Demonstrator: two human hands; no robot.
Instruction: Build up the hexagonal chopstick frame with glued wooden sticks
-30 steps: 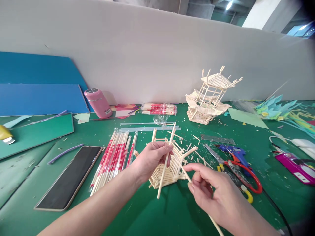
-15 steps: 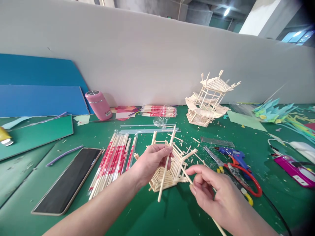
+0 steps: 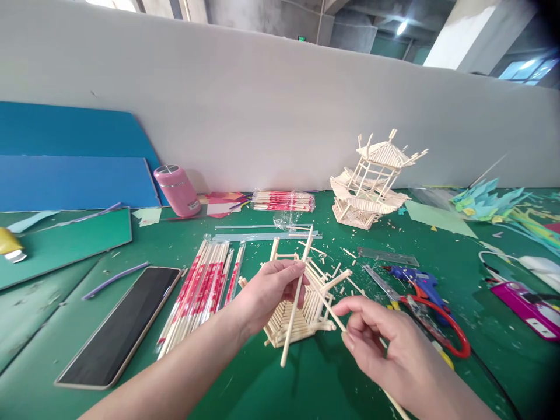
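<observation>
My left hand (image 3: 276,284) pinches a round wooden chopstick (image 3: 290,329), which slants across the view over a small six-sided chopstick frame (image 3: 280,331). The frame's slats lie in nested rows, and part of it is hidden behind my fingers. Between thumb and fingers, my right hand (image 3: 387,341) grips a second chopstick (image 3: 336,319). Its far tip reaches up to my left fingertips, and its near end passes out below my palm. Whether the two sticks touch is hard to make out.
Wrapped chopsticks (image 3: 205,286) and a phone (image 3: 120,326) lie left. A finished-looking chopstick pavilion (image 3: 367,201) stands behind. To the right are a blue glue gun (image 3: 413,277), red-handled scissors (image 3: 459,335), a clear ruler (image 3: 387,255) and a purple power strip (image 3: 527,309). A pink cup (image 3: 177,192) stands at back left.
The view has tilted up slightly, so things sit a little lower. My right hand with its chopstick has shifted slightly right and down; both holds are the same.
</observation>
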